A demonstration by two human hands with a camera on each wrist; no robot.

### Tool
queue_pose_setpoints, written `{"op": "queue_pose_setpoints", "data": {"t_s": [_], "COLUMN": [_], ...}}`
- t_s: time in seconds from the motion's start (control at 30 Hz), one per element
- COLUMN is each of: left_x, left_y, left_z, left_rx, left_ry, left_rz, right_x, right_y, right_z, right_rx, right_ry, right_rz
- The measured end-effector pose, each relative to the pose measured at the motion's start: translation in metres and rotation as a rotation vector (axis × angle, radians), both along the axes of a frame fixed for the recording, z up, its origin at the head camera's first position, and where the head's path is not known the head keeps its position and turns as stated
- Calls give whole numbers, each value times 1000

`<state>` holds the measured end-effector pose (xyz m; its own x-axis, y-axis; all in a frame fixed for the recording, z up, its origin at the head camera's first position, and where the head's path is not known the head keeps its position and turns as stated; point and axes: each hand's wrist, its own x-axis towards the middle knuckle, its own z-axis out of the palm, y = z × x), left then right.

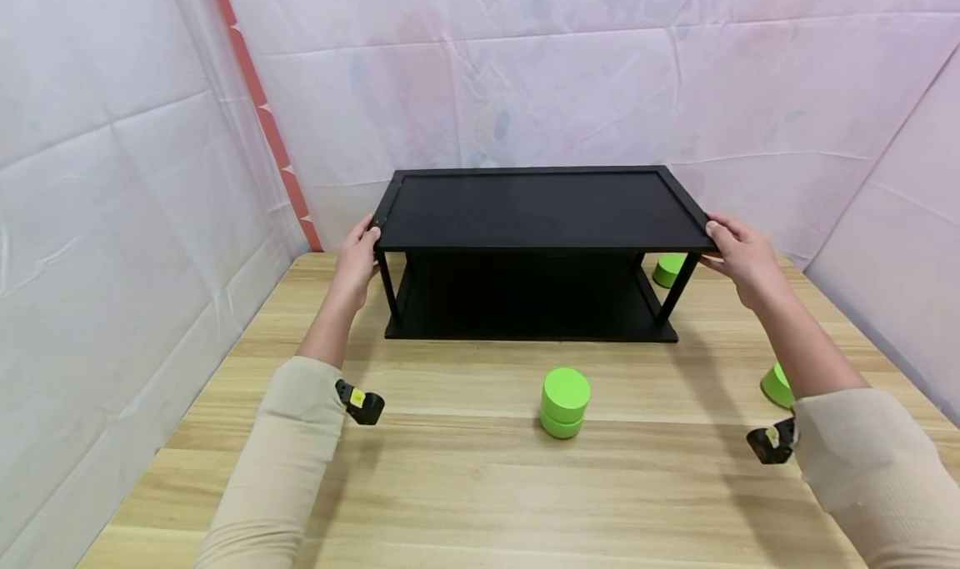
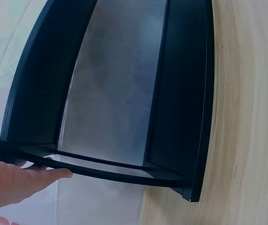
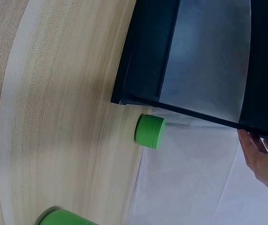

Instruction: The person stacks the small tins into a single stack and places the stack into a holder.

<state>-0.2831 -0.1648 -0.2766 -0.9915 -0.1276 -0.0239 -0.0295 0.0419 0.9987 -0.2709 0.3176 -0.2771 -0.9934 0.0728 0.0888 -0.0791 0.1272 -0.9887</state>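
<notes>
Head view: left grip (image 1: 356,261) and right grip (image 1: 744,257) pinch rack (image 1: 536,211), wooden table (image 1: 457,486) below, white sheeting (image 1: 555,94) behind.

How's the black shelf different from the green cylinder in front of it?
The shelf is black; the cylinder is green. The shelf is big and rectangular; the cylinder is small and round. The left hand and right hand hold the shelf; neither touches the cylinder. Each is all one colour.

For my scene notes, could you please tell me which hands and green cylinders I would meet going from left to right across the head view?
Left hand → front green cylinder → far green cylinder → right hand → rightmost green cylinder partly hidden by the right forearm.
</notes>
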Motion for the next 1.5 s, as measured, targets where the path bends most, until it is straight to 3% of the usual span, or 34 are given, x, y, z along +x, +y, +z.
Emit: {"op": "queue_pose_setpoints", "data": {"t_s": [0.33, 0.53, 0.77, 0.93, 1.13, 1.2, 1.27, 1.4, 1.5], "left_x": [-1, 1, 4, 7, 19, 25, 31, 45, 60], "left_y": [1, -4, -9, -13, -14, -11, -5, 13, 33], "left_z": [-1, -4, -6, -7, -6, -8, -10, -12, -8], "left_rx": [3, -5, -6, -12, -179, -225, -216, -158, -113], "left_ry": [-7, -10, 21, 91, 245, 331, 450, 714, 826], "left_rz": [-9, -23, -10, 42, 219, 277, 317, 343, 288], "right_x": [2, 2, 4, 14, 38, 48, 59, 77, 89], "right_y": [3, 0, -4, 6, 22, 27, 32, 39, 43], "right_z": [0, 1, 6, 13, 19, 21, 22, 20, 17], "right_rx": [-13, 51, 283, 228, 129, 89, 66, 81, 81], "right_ry": [10, -14, 68, 132, 210, 215, 211, 219, 227], "right_rz": [-4, -20, -84, -93, -101, -99, -93, -73, -62]}}
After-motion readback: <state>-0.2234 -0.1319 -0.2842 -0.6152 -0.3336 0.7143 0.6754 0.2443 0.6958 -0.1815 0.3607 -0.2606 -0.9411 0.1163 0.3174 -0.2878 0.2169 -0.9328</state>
